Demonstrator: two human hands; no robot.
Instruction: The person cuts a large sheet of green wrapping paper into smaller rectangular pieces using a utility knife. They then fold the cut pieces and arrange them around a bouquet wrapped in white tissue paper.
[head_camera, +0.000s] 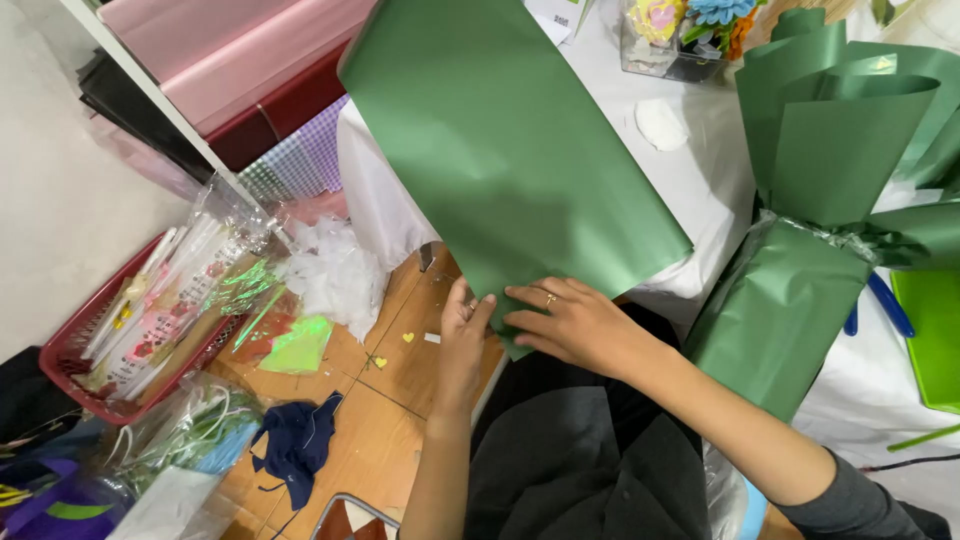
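two hands | left hand (462, 325), right hand (570, 322) press smooth matte green paper sheet (505, 140)

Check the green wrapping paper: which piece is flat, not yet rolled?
The green sheet under both hands: left hand, right hand. The green wrapped bouquet at right is already rolled and tied.

Both hands press the near corner of a green paper sheet (510, 150). The left hand (462, 335) grips its edge. The right hand (572, 325) lies flat on top.
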